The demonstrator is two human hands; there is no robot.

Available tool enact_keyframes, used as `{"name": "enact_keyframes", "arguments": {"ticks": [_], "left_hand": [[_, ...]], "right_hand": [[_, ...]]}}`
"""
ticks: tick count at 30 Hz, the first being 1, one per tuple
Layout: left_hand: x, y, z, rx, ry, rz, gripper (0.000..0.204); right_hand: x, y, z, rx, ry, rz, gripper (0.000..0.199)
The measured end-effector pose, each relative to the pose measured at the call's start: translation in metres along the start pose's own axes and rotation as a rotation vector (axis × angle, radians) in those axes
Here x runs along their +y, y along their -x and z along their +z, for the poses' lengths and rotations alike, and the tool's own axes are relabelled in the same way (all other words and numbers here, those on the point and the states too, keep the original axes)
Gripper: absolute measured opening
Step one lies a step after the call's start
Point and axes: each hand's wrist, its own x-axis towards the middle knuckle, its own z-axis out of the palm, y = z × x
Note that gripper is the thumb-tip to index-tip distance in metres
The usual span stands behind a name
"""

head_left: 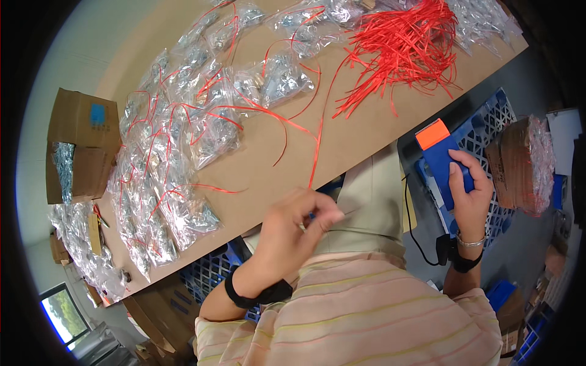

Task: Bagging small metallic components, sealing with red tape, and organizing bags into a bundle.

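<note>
Head view: striped shirt (366, 311) nearest, light trousers (369, 201) just beyond. Left hand (294, 227), black band on wrist, is up at the table's near edge, fingers curled toward thumb; a red ribbon (315, 160) runs down to its knuckles, but can't tell if it's pinched. Right hand (473, 194) grasps a flat blue item with an orange end (445, 168) between thumb and fingers, off the table edge, above a blue lattice pallet (502, 110). Wrapped brown carton (510, 165) right of that hand. Tan table (268, 180) ahead: clear bags of metallic-looking parts (217, 137) spread over its left and far side, loose red ribbons across them. Big heap of red ribbons (406, 49) farther off, toward the right. Open carton (94, 119) at the far left.
</note>
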Motion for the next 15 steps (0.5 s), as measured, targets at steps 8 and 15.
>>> {"name": "enact_keyframes", "arguments": {"ticks": [8, 15], "left_hand": [[-0.068, -0.019, -0.006, 0.223, -0.476, -0.051, 0.024], [-0.054, -0.012, -0.105, 0.315, -0.055, -0.264, 0.02]], "right_hand": [[-0.006, 0.005, 0.006, -0.157, -0.082, 0.077, 0.019], [0.005, -0.002, -0.008, -0.069, -0.122, 0.133, 0.02]]}}
